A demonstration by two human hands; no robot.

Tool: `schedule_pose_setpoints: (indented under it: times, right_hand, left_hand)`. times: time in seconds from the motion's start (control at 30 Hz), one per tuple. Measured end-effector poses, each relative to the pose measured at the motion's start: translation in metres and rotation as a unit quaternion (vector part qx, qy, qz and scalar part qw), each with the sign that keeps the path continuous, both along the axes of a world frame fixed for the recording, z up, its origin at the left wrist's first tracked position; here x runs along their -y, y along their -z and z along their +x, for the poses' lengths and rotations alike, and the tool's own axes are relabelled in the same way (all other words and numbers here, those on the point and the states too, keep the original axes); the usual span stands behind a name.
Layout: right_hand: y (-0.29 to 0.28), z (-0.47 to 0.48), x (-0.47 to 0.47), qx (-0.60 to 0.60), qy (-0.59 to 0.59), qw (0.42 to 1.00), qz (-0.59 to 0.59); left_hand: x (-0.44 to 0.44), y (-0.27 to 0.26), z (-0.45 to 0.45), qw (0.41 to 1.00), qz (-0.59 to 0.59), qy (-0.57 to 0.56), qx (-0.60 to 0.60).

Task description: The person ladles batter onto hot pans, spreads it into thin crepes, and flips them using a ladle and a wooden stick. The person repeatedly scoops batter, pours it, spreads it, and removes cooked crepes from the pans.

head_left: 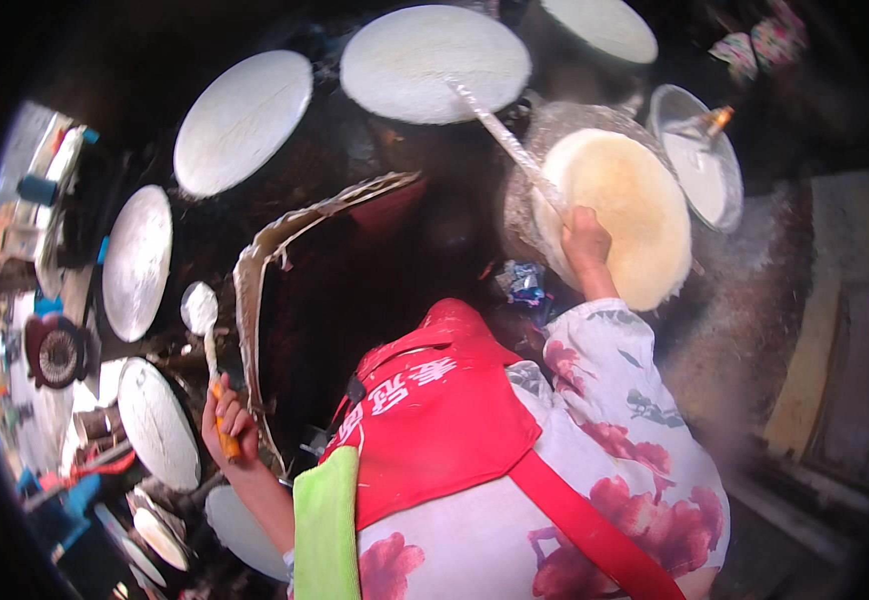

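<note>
My left hand (229,421) grips the wooden handle of a ladle (200,309) whose bowl is coated in white batter. The ladle is held up near two round griddles at the left, a pale grey one (137,262) and a white-coated one (158,424). In my right hand (585,244) is a long flat stick (506,140), its far tip over a batter-covered round griddle (434,64). Beneath that hand lies a large round of pale golden flatbread (629,217). Whether the hand touches the bread cannot be told.
More white rounds stand around me, one at upper left (243,124) and one at upper right (603,26). A metal basin (731,191) of white batter holds an orange-handled tool (718,120). A bent, ragged-edged cardboard strip (248,300) curves before me. A green towel (326,525) hangs beside my red apron (442,435).
</note>
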State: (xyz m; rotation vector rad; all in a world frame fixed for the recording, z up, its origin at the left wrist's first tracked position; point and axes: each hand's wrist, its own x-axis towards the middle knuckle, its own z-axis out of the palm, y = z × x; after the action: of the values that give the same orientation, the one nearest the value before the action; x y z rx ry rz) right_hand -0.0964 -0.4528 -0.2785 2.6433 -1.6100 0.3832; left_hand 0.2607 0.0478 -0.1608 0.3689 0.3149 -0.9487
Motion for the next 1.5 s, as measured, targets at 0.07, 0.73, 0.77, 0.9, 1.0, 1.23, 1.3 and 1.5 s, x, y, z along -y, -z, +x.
schedule_pose_setpoints:
  times: [0.07,0.73,0.77,0.9,1.0,1.23,1.3,1.5]
  right_hand:
    - [0.026,0.005,0.004,0.043,-0.023,0.999,-0.015]
    - [-0.026,0.213,-0.156,0.196,-0.304,0.817,0.45]
    - [-0.021,0.22,-0.169,0.175,-0.263,0.78,0.54]
    - [-0.032,0.238,-0.221,0.106,-0.242,0.726,0.635]
    - [-0.044,0.258,-0.243,0.062,-0.266,0.727,0.63]
    - [-0.042,0.316,-0.248,0.075,-0.303,0.728,0.611]
    - [-0.043,0.341,-0.245,0.093,-0.299,0.73,0.607]
    - [-0.019,0.45,-0.221,0.158,-0.494,0.753,0.404]
  left_hand:
    - [0.009,-0.01,-0.007,1.0,-0.018,-0.011,-0.018]
    - [-0.032,-0.02,-0.014,0.987,0.087,-0.123,0.064]
    - [-0.039,-0.018,-0.01,0.991,0.037,-0.127,0.032]
    - [-0.061,-0.026,-0.001,0.991,0.048,-0.116,0.046]
    - [-0.062,-0.052,0.002,0.962,0.215,-0.113,0.125]
    - [-0.055,-0.053,0.054,0.976,0.152,-0.099,0.117]
    - [-0.043,-0.059,0.072,0.975,0.16,-0.102,0.114]
    - [-0.01,-0.061,0.155,0.976,0.142,-0.1,0.134]
